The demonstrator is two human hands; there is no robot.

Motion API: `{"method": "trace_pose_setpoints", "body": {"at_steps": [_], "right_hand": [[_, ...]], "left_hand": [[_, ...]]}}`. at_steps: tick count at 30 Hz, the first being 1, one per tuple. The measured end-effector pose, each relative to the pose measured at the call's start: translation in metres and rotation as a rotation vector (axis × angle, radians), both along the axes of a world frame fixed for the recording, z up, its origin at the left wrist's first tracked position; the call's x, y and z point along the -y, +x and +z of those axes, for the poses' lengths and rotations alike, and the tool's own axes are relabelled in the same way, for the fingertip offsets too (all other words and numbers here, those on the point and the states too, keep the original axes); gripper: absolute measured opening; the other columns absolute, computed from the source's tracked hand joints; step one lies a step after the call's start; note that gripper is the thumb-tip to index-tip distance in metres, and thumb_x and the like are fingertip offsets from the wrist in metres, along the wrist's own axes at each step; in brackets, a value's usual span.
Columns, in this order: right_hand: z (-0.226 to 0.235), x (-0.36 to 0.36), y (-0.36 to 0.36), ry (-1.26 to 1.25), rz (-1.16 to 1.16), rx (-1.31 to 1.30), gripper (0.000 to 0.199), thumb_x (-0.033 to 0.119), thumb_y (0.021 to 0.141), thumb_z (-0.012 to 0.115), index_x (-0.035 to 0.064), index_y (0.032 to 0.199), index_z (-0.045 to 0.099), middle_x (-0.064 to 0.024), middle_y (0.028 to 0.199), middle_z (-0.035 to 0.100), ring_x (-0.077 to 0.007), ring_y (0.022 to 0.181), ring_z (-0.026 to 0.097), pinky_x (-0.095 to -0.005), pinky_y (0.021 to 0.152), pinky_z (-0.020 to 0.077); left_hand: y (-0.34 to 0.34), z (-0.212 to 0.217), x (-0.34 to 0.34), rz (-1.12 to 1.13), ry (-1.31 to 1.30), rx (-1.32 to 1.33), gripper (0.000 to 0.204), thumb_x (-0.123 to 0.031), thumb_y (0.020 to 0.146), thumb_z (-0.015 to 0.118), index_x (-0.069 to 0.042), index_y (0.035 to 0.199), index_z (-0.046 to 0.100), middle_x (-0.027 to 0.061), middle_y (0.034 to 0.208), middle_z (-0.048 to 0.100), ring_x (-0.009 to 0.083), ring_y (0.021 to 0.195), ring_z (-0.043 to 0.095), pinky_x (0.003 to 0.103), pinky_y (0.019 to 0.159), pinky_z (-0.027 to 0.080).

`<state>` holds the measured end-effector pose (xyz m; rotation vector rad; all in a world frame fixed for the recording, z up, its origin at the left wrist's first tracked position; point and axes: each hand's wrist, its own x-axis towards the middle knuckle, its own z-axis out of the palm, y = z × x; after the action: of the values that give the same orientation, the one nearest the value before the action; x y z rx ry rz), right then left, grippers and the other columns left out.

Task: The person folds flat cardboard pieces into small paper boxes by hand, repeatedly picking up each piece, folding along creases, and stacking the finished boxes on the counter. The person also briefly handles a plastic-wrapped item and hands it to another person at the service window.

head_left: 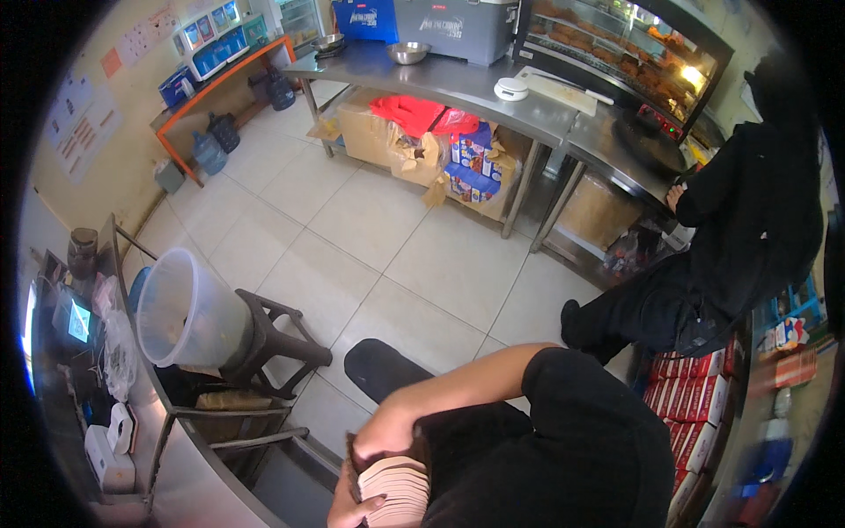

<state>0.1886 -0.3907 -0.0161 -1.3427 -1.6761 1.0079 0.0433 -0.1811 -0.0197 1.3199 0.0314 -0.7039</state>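
Note:
Low in the view, a stack of thin cream-coloured pieces with rounded edges [393,493] sits inside a brown, open-topped wrapper or carton [354,451]. I cannot tell exactly what the pieces are. My left hand [345,505] grips the near left side of it, thumb lying against the stack. From the right, my bare right forearm bends down and my right hand [387,433] reaches into the top of the brown wrapper, behind the stack. Its fingers are hidden there. The bundle rests close against my dark clothing.
At left, a translucent bucket [189,308] stands on a dark plastic stool [282,339], beside a metal counter [207,471]. A person in black [731,238] stands at right near a glass food display case [616,57]. A steel table [458,77] runs across the back; red-and-white boxes [695,414] are stacked at right.

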Motion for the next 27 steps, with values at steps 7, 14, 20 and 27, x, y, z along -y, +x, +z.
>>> {"method": "trace_pose_setpoints", "body": {"at_steps": [7, 14, 20, 27], "right_hand": [[0.026, 0.046, 0.029, 0.093, -0.998, -0.605, 0.009, 0.011, 0.102, 0.067, 0.0065, 0.109, 0.064, 0.0016, 0.091, 0.066, -0.0048, 0.078, 0.059, -0.0240, 0.066, 0.0503], [-0.128, 0.045, -0.036, -0.381, -1.159, 0.625, 0.060, 0.021, 0.085, 0.080, 0.0109, 0.138, 0.055, -0.0306, 0.162, 0.027, -0.0570, 0.147, 0.028, -0.0636, 0.120, 0.0290], [-0.140, 0.034, -0.026, -0.372, -1.123, 0.581, 0.058, 0.021, 0.085, 0.080, 0.0127, 0.138, 0.058, -0.0289, 0.167, 0.022, -0.0590, 0.149, 0.023, -0.0660, 0.121, 0.0262], [-0.141, 0.035, -0.018, -0.414, -1.090, 0.630, 0.059, 0.021, 0.085, 0.081, 0.0103, 0.138, 0.057, -0.0276, 0.168, 0.019, -0.0600, 0.149, 0.022, -0.0648, 0.122, 0.0260]], "left_hand": [[-0.110, -0.018, -0.150, 0.429, 0.432, 0.490, 0.112, -0.032, 0.067, 0.098, 0.004, 0.153, 0.036, 0.0192, 0.146, 0.051, 0.0318, 0.127, 0.059, 0.050, 0.107, 0.049], [-0.086, 0.094, -0.116, 1.849, 0.675, 0.686, 0.107, -0.012, 0.074, 0.093, -0.001, 0.159, 0.028, 0.0175, 0.155, 0.042, 0.0283, 0.144, 0.041, 0.043, 0.122, 0.030], [-0.093, 0.060, -0.167, 1.985, 1.016, 0.697, 0.116, -0.019, 0.072, 0.098, -0.001, 0.156, 0.020, 0.0162, 0.145, 0.041, 0.0288, 0.138, 0.041, 0.041, 0.119, 0.035], [-0.046, 0.041, -0.230, 1.954, 1.267, 0.550, 0.127, -0.039, 0.068, 0.100, -0.002, 0.158, 0.019, 0.0240, 0.152, 0.035, 0.0373, 0.139, 0.043, 0.046, 0.118, 0.038]]}}
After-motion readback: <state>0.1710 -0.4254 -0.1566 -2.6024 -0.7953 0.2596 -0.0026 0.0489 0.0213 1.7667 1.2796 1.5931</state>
